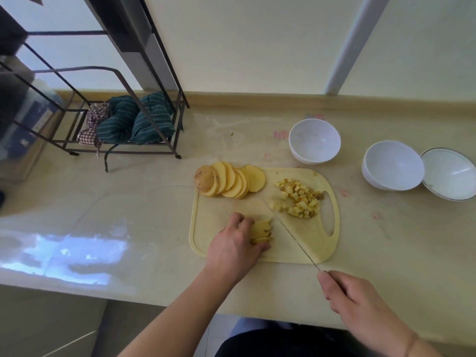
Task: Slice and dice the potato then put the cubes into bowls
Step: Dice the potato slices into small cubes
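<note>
A pale, glossy counter (144, 202) runs along a cream wall, and the yellow cutting board (213, 212) sits at the middle of it, our landmark. Beyond the board's far-left corner stands a dark metal rack (134, 104) with striped green cloths (136, 122) bundled on its bottom shelf. Beyond the board's far-right corner wait three white bowls (314, 140) (the last one rimmed with a dark line).

On the board's far-left edge, round potato slices (229, 180) lean fanned in a row running left to right. Diced cubes (300, 198) are heaped near the handle slot at the board's right end.

At the board's near-left, the left hand (233, 244) curls its fingers over a small stack of potato strips (261, 231), pinning them down. The right hand (358, 302), just off the board's near-right corner, wraps around the handle of the knife (288, 231), whose thin blade runs diagonally away toward the board's middle, tip by the cubes.
</note>
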`<state>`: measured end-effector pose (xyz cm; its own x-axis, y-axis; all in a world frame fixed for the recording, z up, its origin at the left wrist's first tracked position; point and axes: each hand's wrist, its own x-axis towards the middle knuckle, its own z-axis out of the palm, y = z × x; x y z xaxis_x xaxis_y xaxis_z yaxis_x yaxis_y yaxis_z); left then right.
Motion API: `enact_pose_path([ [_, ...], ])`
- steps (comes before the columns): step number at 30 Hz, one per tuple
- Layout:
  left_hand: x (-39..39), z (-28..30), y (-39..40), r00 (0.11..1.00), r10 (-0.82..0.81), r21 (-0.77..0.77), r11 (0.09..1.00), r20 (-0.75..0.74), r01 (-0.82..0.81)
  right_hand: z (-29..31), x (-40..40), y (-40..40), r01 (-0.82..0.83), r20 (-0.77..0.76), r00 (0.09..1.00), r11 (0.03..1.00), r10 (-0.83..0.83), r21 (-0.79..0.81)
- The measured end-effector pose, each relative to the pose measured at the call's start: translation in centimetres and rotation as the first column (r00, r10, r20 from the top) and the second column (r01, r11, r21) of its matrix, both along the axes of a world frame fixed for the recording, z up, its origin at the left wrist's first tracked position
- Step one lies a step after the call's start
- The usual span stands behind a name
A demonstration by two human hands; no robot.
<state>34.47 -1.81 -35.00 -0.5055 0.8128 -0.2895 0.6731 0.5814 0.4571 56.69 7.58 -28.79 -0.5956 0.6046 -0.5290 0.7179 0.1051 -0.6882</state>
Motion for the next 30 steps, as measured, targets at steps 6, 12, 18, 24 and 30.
enact_pose_path([
  [6, 0.6, -0.2, 0.6, 0.996, 0.085, 0.017, 0.996, 0.017, -0.086, -0.8, -0.2, -0.3, 0.080, 0.014, 0.997, 0.990, -0.079, -0.119],
  [12, 1.0, -0.9, 0.3, 0.994, 0.104, 0.119, 0.987, 0.019, -0.106, -1.5, -0.2, -0.3, 0.098, 0.031, 0.995, 0.963, -0.093, -0.253],
  [18, 1.9, -0.7, 0.5, 0.989, 0.149, 0.141, 0.979, -0.002, -0.148, -1.7, -1.0, -1.3, 0.028, -0.010, 0.999, 0.947, -0.033, -0.319],
  [24, 1.8, -1.0, 0.5, 0.978, 0.029, 0.135, 0.991, -0.204, -0.002, -1.0, -1.0, 0.1, 0.050, -0.025, 0.998, 0.929, -0.063, -0.367],
  [30, 0.4, -2.2, -0.7, 0.953, -0.050, 0.249, 0.960, -0.298, 0.129, -1.8, -0.6, -1.0, 0.073, 0.001, 0.997, 0.954, -0.076, -0.291],
])
